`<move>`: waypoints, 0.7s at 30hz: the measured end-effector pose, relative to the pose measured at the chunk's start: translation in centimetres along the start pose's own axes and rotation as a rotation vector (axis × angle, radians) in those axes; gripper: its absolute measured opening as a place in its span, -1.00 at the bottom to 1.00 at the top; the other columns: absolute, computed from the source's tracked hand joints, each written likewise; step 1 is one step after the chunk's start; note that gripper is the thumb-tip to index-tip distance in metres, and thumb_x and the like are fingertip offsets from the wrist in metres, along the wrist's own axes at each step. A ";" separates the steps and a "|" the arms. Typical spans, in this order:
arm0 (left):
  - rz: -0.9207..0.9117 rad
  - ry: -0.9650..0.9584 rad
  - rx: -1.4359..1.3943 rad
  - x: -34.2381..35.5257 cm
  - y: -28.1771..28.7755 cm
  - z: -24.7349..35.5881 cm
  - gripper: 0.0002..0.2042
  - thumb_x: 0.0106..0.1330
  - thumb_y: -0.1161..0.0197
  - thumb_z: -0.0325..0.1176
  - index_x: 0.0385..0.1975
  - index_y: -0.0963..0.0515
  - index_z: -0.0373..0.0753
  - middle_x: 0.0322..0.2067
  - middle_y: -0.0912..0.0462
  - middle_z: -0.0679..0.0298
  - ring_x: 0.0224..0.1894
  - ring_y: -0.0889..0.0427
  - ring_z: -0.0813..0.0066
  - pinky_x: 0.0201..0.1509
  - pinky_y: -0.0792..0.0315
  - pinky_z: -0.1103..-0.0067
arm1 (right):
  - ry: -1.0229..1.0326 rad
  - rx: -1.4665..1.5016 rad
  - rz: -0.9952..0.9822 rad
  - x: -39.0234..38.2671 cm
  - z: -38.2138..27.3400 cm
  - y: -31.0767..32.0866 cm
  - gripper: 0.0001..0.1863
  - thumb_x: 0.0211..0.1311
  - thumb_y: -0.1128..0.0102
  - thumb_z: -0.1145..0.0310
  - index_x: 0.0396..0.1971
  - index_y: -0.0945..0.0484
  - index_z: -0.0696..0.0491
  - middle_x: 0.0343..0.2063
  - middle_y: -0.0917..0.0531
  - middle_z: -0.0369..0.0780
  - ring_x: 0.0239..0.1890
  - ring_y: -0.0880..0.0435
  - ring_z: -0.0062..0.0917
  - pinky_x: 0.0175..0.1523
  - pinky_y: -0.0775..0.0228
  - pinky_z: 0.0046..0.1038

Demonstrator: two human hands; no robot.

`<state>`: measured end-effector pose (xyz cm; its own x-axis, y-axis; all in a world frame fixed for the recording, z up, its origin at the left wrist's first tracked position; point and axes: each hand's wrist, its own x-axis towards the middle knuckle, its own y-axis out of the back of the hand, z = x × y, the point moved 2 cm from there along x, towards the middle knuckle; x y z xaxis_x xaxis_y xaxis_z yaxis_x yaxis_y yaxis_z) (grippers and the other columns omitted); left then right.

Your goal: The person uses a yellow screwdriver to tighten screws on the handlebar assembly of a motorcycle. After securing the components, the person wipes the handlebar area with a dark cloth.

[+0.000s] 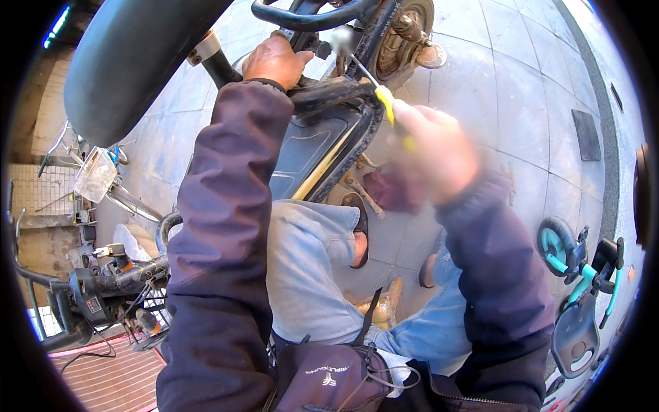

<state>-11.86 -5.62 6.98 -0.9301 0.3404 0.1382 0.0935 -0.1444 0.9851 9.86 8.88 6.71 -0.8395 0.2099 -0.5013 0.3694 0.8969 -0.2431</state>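
An electric scooter (312, 147) with a dark footboard stands in front of me. My left hand (271, 60) is closed at its front frame, beside black parts; its fingertips are mostly hidden, and I cannot make out what they grip. My right hand (439, 147) is smeared by motion and closed around a screwdriver (385, 103) with a yellow handle and thin metal shaft. The shaft slants up and left toward a blurred silvery round part (341, 41) by the black frame tube; whether the tip touches it I cannot tell.
A big dark seat-like cushion (137, 62) rises at the upper left. A dirty wheel (405, 41) is beyond the screwdriver. Under my right arm lies a dark red cloth (391, 189). Another handlebar (89, 295) stands left; a teal child's bike (583, 295) stands right on the paving.
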 end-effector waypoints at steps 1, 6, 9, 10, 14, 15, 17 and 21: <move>0.000 0.001 -0.007 0.0 0.0 0.1 -0.51 0.14 -0.28 -0.06 -0.06 -0.49 -0.32 -0.15 -0.62 -0.04 -0.02 -0.57 0.03 0.09 -0.39 0.28 | 0.018 0.026 0.005 0.1 -0.2 -0.4 -0.65 0.30 -0.06 0.16 -0.26 -0.45 0.21 -0.57 -0.47 -0.29 -0.69 -0.33 -0.73 -0.67 -0.18 -0.65; 0.010 0.015 -0.001 -0.3 0.1 0.7 -0.54 0.15 -0.28 -0.11 -0.07 -0.49 -0.34 -0.17 -0.62 -0.05 -0.04 -0.58 0.02 0.09 -0.40 0.28 | -0.079 0.246 0.020 2.0 0.0 -2.4 -0.67 0.35 0.01 0.19 -0.11 -0.37 0.17 -0.45 -0.48 -0.21 -0.64 -0.34 -0.68 -0.64 -0.18 -0.63; 0.010 0.023 -0.021 -0.5 0.2 0.9 -0.54 0.14 -0.28 -0.12 -0.06 -0.49 -0.34 -0.16 -0.62 -0.06 -0.02 -0.57 0.00 0.10 -0.40 0.28 | -0.129 0.372 0.027 3.2 0.5 -3.4 -0.69 0.38 0.07 0.19 -0.07 -0.33 0.12 -0.40 -0.47 -0.18 -0.61 -0.36 -0.64 -0.60 -0.21 -0.59; 0.005 0.031 -0.029 -0.6 0.3 0.8 -0.54 0.14 -0.28 -0.13 -0.06 -0.49 -0.34 -0.15 -0.62 -0.06 -0.02 -0.57 0.00 0.10 -0.40 0.28 | -0.120 0.408 0.042 3.4 0.6 -4.0 -0.69 0.38 0.08 0.19 -0.09 -0.33 0.12 -0.40 -0.48 -0.18 -0.61 -0.36 -0.64 -0.60 -0.21 -0.58; 0.006 0.023 -0.065 -0.5 0.3 0.5 -0.56 0.10 -0.27 -0.12 -0.14 -0.52 -0.35 -0.20 -0.62 -0.10 -0.06 -0.57 -0.03 0.06 -0.40 0.28 | -0.035 0.525 0.097 6.3 -0.4 -4.1 -0.69 0.39 0.12 0.19 -0.11 -0.33 0.14 -0.40 -0.48 -0.15 -0.60 -0.36 -0.64 -0.59 -0.21 -0.57; 0.015 0.011 -0.072 -0.4 0.2 0.5 -0.55 0.08 -0.27 -0.10 -0.17 -0.52 -0.36 -0.23 -0.62 -0.11 -0.08 -0.57 -0.04 0.04 -0.40 0.27 | -0.004 0.575 0.109 7.2 -0.9 -4.1 -0.69 0.39 0.12 0.19 -0.11 -0.33 0.15 -0.40 -0.48 -0.15 -0.59 -0.36 -0.65 -0.59 -0.21 -0.58; 0.026 0.018 -0.093 -0.3 -0.2 0.3 -0.59 0.05 -0.29 -0.14 -0.22 -0.55 -0.36 -0.25 -0.62 -0.12 -0.10 -0.58 -0.05 0.02 -0.41 0.28 | 0.021 0.383 -0.079 7.5 -2.2 -6.3 -0.71 0.37 0.12 0.23 -0.11 -0.33 0.15 -0.44 -0.45 -0.17 -0.63 -0.32 -0.67 -0.62 -0.14 -0.63; 0.030 0.010 -0.125 -0.4 0.1 0.2 -0.60 0.03 -0.31 -0.18 -0.23 -0.55 -0.36 -0.24 -0.62 -0.12 -0.11 -0.59 -0.03 0.00 -0.42 0.29 | -0.075 0.485 -0.119 9.0 -2.0 -3.4 -0.74 0.38 0.16 0.23 -0.19 -0.33 0.13 -0.46 -0.46 -0.20 -0.67 -0.29 -0.70 -0.68 -0.07 -0.66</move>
<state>-11.40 -5.55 7.00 -0.9313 0.3247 0.1654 0.0766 -0.2695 0.9600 0.26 8.46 4.68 -0.8628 0.0727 -0.5003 0.4302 0.6253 -0.6510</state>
